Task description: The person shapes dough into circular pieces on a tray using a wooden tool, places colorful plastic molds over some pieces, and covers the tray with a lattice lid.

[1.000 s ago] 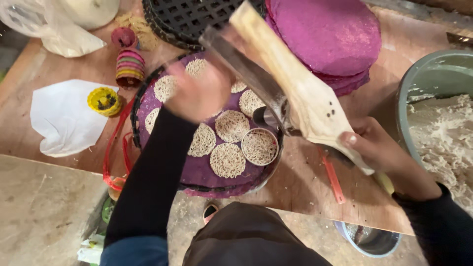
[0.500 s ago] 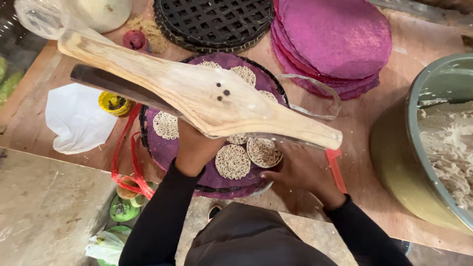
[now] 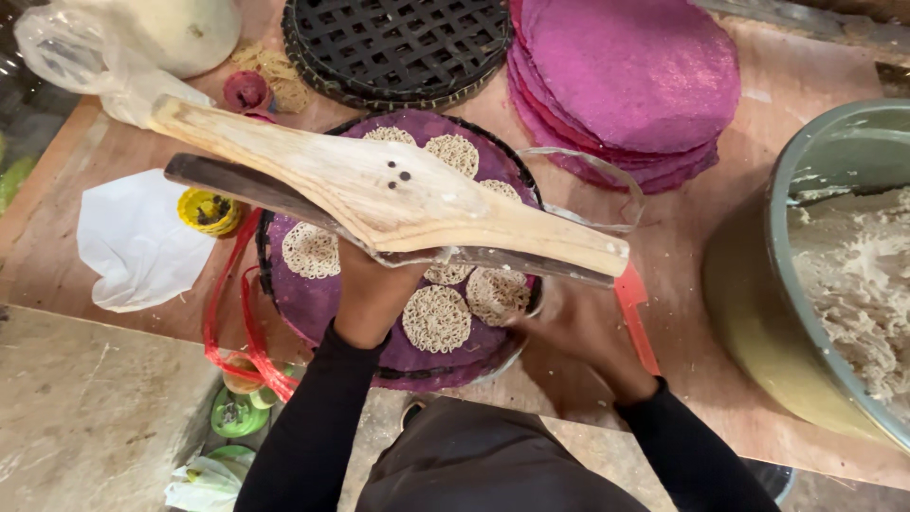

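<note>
Head view: left hand (image 3: 372, 289) gripped the wooden press (image 3: 379, 190) from beneath, above the purple round tray (image 3: 313, 303) of noodle discs (image 3: 437, 319) near the table's front edge. Right hand (image 3: 578, 327) gripped the tray's right rim.

Above both hands lies a pale wooden press (image 3: 398, 194), its grain smooth and matt, with a dark metal bar (image 3: 237, 185) beneath it. Under the left hand (image 3: 374, 294) sits a woven tray lined with matt purple cloth (image 3: 313, 303) bearing rough, stringy noodle rounds (image 3: 437, 319). Right of the right hand (image 3: 578, 327), a smooth greenish bowl (image 3: 758, 313) holds coarse, crumbly dough (image 3: 863, 275). Left of the left hand lies crinkled white paper (image 3: 133, 242).
</note>
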